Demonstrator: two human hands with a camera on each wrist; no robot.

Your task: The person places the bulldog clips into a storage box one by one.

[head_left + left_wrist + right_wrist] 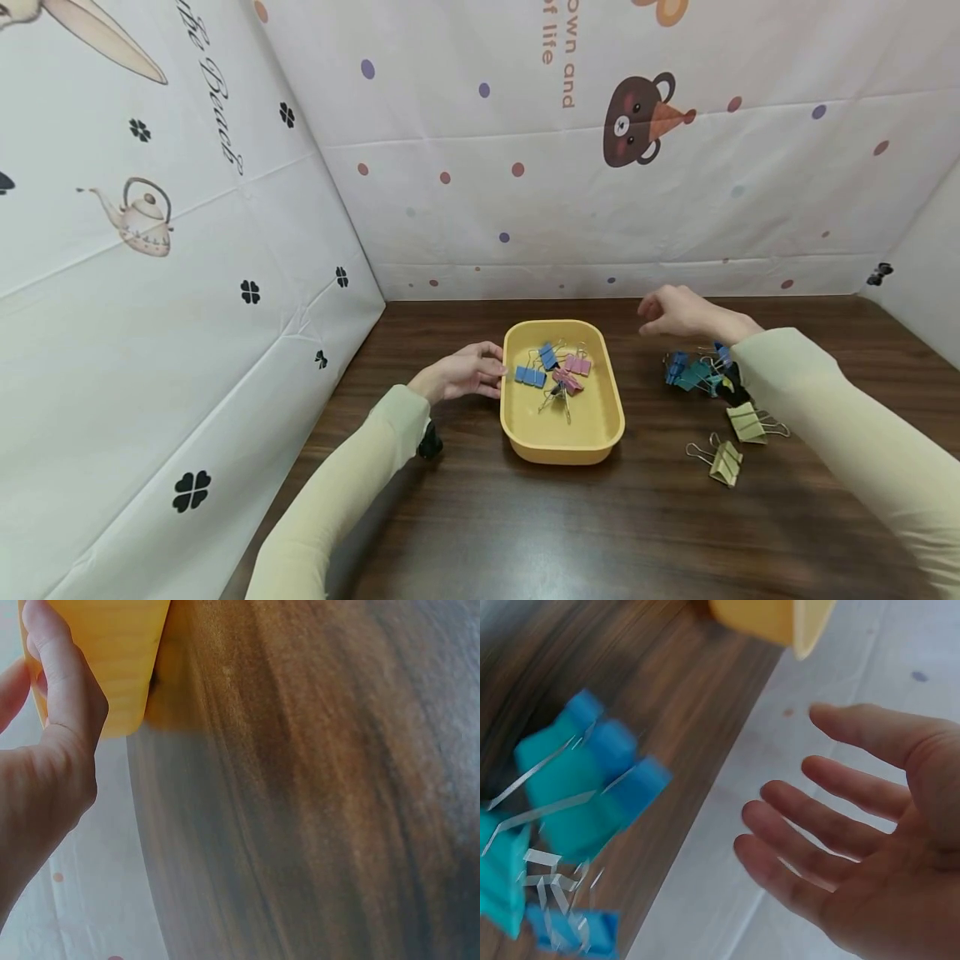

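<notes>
My left hand touches the left side of a yellow plastic tray, its fingertips at the rim; in the left wrist view its fingers lie against the outer wall. Inside the tray are several binder clips, among them a blue clip and a pink clip. My right hand is in the air right of the tray, fingers apart and holding nothing. Close below it lies a pile of blue and teal binder clips, with a teal clip blurred in the right wrist view.
Two pale yellow-green binder clips, an upper one and a lower one, lie nearer the front on the dark wooden table. A printed white sheet rises behind the table, and another covers the left side.
</notes>
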